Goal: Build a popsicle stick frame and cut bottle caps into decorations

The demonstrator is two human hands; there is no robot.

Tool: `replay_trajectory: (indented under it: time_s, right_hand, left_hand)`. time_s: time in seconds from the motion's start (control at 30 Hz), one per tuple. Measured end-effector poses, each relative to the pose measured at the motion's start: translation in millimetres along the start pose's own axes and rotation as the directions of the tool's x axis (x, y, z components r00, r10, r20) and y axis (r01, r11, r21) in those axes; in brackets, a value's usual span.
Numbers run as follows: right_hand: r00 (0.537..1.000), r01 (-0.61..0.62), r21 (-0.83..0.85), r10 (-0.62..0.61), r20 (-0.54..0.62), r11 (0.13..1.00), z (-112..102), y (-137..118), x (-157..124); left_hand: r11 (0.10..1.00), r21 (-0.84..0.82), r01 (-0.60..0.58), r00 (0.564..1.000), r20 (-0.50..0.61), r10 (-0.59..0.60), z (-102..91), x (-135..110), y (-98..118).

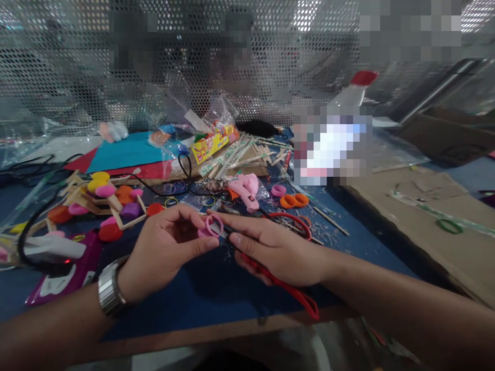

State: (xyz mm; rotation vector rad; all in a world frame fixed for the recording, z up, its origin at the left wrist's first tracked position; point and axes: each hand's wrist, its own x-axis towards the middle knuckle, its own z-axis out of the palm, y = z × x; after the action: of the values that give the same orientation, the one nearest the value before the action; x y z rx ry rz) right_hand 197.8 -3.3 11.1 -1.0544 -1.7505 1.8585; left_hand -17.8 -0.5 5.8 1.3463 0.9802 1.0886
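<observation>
The left hand (164, 247) pinches a pink ring (208, 230) — the right hand (274, 250) clasps red-handled scissors (296, 293), blades just beside it.

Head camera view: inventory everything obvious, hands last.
pink ring: 1, pink, in left hand
scissors: 1, red-handled, in right hand
glue gun: 1, pink, beyond hands
loose rings: several, pink/orange, beyond right hand
cardboard: several, brown, right
bottle: 1, red-topped, far right
packet: 1, yellow, far middle
sticks: many, pale, far middle
stick-and-disc pieces: several, multicoloured, left
sheets: several, blue/red/white, far left
pack: 1, purple, near left
cables: several, black, left
table: 1, blue, underneath
perforated screen: 1, grey, back
wristband: 1, silver, left wrist
left hand: 1, bare, centre
right hand: 1, bare, centre
</observation>
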Motion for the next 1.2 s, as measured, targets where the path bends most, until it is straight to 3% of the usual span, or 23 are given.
replay_trajectory:
  time_s: [0.33, 0.5, 0.6, 0.83, 0.97, 1.2]
  right_hand:
    - [0.999, 0.040, -0.039, -0.039, 0.003, 0.998, 0, 3, 2]
    - [0.988, 0.150, -0.222, -0.157, -0.014, 0.964, 2, 3, 3]
    - [0.976, 0.201, -0.244, -0.214, -0.030, 0.949, 2, 4, 3]
    - [0.980, 0.154, -0.082, -0.163, -0.115, 0.985, -7, 8, 9]
    - [0.970, 0.143, 0.017, -0.136, -0.203, 0.990, -11, 7, 10]
    - [0.990, 0.106, 0.154, -0.090, -0.105, 0.982, -7, 8, 9]
  left_hand:
    - [0.999, 0.048, -0.025, 1.000, -0.010, 0.025, -0.2, 0, -5]
    - [0.998, 0.053, -0.022, 1.000, 0.003, 0.022, -0.3, -2, -6]
    - [0.999, 0.038, -0.011, 1.000, 0.004, 0.011, -1.8, -3, -7]
    - [0.999, 0.032, -0.044, 0.999, -0.026, 0.045, -3.7, -3, -6]
    - [0.984, 0.115, -0.136, 0.991, 0.022, 0.134, -3.2, -3, -6]
    - [0.963, 0.219, -0.160, 0.981, 0.144, 0.130, -1.2, -5, -6]
